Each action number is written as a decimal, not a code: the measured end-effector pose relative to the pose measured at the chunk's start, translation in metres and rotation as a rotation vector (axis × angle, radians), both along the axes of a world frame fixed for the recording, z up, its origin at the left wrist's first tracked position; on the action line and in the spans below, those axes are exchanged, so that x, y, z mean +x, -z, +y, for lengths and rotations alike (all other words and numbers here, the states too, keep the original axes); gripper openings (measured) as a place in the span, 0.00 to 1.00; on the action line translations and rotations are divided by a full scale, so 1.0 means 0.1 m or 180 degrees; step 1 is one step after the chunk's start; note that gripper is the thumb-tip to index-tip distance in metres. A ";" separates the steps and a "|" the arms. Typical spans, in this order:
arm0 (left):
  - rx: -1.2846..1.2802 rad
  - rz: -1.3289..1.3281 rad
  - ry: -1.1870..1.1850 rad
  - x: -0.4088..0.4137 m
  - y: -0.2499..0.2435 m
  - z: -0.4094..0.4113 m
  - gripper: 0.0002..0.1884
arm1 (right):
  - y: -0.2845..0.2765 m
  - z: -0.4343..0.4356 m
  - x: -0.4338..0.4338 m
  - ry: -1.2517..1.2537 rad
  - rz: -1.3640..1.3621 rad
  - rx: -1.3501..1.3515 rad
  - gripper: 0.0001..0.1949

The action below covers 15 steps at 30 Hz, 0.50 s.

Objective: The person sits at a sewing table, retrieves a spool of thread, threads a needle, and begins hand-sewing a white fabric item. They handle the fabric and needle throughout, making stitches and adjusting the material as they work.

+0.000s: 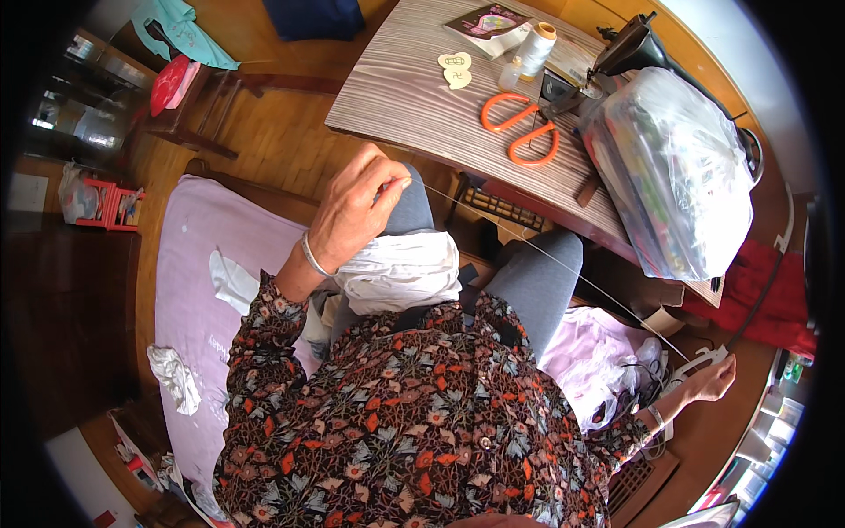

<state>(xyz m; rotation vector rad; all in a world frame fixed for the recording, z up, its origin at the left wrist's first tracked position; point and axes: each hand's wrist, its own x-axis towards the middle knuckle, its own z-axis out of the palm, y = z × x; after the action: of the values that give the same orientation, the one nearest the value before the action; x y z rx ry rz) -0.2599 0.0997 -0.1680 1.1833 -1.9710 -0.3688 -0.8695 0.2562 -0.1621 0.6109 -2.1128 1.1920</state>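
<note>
A white thread (508, 231) runs taut and slanting across my lap. My left hand (360, 195), raised over my knee, pinches one end between thumb and forefinger; whether a needle is there too is too small to tell. Far out to the right, my right hand (713, 379) is closed at the other end of the thread, its fingertips partly hidden. A bunched white cloth (399, 270) lies on my lap below the left hand. Beyond my knees, orange-handled scissors (535, 158) rest on the wood-grain table (396, 86), close to a white thread cone (538, 49).
A sewing machine (624, 49) and a bulky clear plastic bag (673, 171) occupy the table's right side. A small bottle (509, 74), paper cutouts (455, 69) and a booklet (492, 26) lie nearby. Plastic bags and cables (637, 376) sit under my right arm. White cloth scraps (175, 379) lie on the purple-covered bed (198, 264).
</note>
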 end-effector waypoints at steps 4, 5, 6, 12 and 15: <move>0.0092 0.0162 0.0364 -0.23 -0.12 0.03 0.05 | -0.10 -0.08 0.65 -0.0300 0.0670 0.0771 0.11; 0.0034 0.0140 0.0482 -0.35 -0.16 0.07 0.06 | -0.19 -0.20 1.08 -0.0780 0.0541 0.0741 0.10; -0.0019 0.0140 0.0617 -0.47 -0.18 0.10 0.06 | -0.28 -0.33 1.58 -0.1659 -0.0202 0.0539 0.10; -0.0609 0.0157 0.1053 -0.88 -0.21 0.14 0.09 | -0.16 -0.85 3.08 -0.5085 -0.3322 0.1065 0.15; -0.0420 0.0320 0.1011 -0.98 -0.23 0.18 0.07 | 0.10 -0.97 3.27 -0.5598 -0.4350 0.0502 0.14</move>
<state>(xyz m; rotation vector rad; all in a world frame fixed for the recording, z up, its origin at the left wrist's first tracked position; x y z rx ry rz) -0.3582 0.1175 -0.1447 0.7548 -2.0619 -0.4427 -0.5425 0.1597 -0.1724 2.5864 -2.2874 2.9237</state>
